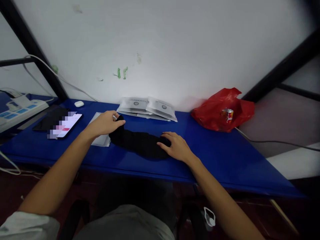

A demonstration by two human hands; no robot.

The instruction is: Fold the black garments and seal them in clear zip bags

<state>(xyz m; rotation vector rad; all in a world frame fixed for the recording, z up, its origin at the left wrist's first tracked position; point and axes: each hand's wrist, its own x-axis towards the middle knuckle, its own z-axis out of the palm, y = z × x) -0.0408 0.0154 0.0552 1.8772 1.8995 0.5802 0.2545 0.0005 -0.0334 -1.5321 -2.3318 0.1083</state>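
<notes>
A long, soft black piece of cloth, sock-like in shape (142,143), lies across the blue desk in front of me, its left end bent upward. My left hand (106,123) is closed on that raised end, thumb and fingers pinching it. At the other end, my right hand (177,145) has its thumb and curled fingers on the cloth, with part of the fabric between them. A flat white plastic bag (101,140) lies partly beneath my left hand and the cloth's left end.
Several white zip packages (147,108) lie by the wall. To the right sits a crumpled red plastic bag (222,110). A lit phone (67,125), a white earbud case (79,104) and a power strip (23,111) with cables are on the left. Black frame bars flank the desk (212,160).
</notes>
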